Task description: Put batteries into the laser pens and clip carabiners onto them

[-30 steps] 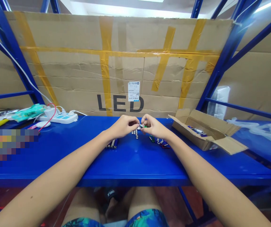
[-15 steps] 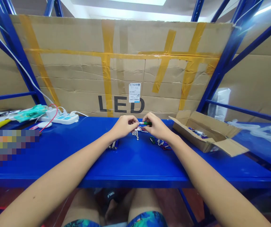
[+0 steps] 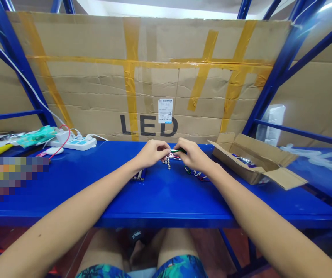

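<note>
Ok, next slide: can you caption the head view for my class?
Left hand and right hand hold a slim green tube above a blue worktop.

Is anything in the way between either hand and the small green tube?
Nothing visible. The right hand holds the green tube, and the left hand is at its other end; contact there is too small to tell. The small silver pieces show below the tube in view, not between it and either hand.

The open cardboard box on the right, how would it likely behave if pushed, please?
The cardboard box would probably slide rather than tip, being long and low on the blue table. Its outspread flaps would likely bend. The small items inside may shift, since they appear loose.
</note>
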`<state>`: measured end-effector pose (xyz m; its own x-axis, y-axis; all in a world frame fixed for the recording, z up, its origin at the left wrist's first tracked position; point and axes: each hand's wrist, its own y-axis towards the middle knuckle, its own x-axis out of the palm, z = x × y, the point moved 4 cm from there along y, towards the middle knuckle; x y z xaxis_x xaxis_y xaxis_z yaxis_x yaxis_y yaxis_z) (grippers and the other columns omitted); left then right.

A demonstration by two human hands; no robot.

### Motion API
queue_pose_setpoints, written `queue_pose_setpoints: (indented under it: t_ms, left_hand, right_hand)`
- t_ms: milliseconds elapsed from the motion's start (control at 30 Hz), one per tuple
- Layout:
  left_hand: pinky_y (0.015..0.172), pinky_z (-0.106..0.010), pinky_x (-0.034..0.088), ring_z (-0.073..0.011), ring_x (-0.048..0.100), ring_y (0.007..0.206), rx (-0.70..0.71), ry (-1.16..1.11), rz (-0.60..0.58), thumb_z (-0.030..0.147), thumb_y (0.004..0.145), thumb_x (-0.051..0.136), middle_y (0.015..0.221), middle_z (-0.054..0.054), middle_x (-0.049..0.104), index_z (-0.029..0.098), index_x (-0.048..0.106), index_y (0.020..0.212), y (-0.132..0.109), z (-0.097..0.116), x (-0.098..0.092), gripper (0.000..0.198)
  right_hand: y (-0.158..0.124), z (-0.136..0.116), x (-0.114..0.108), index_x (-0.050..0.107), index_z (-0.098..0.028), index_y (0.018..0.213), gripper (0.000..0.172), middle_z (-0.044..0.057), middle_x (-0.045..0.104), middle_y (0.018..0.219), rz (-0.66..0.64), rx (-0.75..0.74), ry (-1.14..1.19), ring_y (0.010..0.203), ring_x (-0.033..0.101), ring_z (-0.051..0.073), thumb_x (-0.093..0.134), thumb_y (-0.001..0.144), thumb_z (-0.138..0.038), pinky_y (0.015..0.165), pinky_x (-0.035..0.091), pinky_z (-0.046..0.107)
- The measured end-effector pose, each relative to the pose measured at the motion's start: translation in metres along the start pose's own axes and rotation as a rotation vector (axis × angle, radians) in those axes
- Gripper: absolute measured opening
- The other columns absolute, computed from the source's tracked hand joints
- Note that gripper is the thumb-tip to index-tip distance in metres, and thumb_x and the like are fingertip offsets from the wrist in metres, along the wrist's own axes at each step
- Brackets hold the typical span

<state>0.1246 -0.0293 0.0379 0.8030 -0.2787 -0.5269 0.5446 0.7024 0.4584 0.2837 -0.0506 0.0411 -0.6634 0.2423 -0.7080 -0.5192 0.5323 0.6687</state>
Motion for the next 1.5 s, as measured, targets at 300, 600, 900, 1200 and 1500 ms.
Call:
queue_pose_setpoints:
  t_ms: [300,600,900,1200,1500]
  left_hand:
    - [0.059,-0.024,0.041,-0.0104,0.054,0.058,0.155,0.298,0.039,0.020,0.085,0.056,0.063,0.001,0.065,0.015,0.067,0.082,-0.004,0.010,0.003,0.013]
    - [0.072,-0.028,0.047,-0.0158,0.066,0.080,0.383,0.570,-0.016,0.020,0.093,0.049,0.088,-0.005,0.073,0.018,0.068,0.094,-0.006,0.012,0.008,0.019]
    - [0.077,-0.031,0.050,-0.0175,0.065,0.086,0.497,0.607,-0.103,0.017,0.095,0.044,0.094,-0.009,0.071,0.015,0.066,0.097,-0.010,0.016,0.016,0.021]
    - [0.079,-0.031,0.050,-0.0182,0.065,0.087,0.500,0.606,-0.139,0.017,0.096,0.041,0.095,-0.009,0.070,0.015,0.063,0.099,-0.012,0.016,0.022,0.022]
    - [0.074,-0.029,0.048,-0.0162,0.063,0.081,0.399,0.523,-0.066,0.019,0.094,0.047,0.089,-0.006,0.069,0.017,0.062,0.092,-0.009,0.025,0.023,0.015]
  right_hand:
    - [0.000,0.003,0.001,0.059,-0.017,0.075,0.008,0.004,0.063,0.074,-0.063,0.156,0.100,0.070,0.054,0.017,0.056,0.082,-0.016,0.066,0.039,0.030]
    - [-0.007,0.012,0.009,0.053,-0.019,0.073,0.020,-0.007,0.039,0.048,-0.257,0.454,0.541,0.035,0.041,0.009,0.053,0.087,-0.034,0.037,0.031,0.024]
    - [-0.012,0.018,0.015,0.060,-0.017,0.071,0.021,-0.008,0.036,0.051,-0.370,0.611,0.950,0.036,0.023,0.005,0.067,0.078,-0.035,0.028,0.027,0.020]
    - [-0.017,0.020,0.015,0.063,-0.013,0.074,0.014,-0.008,0.037,0.049,-0.487,0.790,1.096,0.034,0.018,0.002,0.066,0.077,-0.027,0.026,0.022,0.017]
    - [-0.017,0.020,0.004,0.065,-0.012,0.081,0.017,-0.006,0.044,0.052,-0.530,0.752,1.102,0.036,0.020,0.003,0.066,0.079,-0.028,0.030,0.033,0.019]
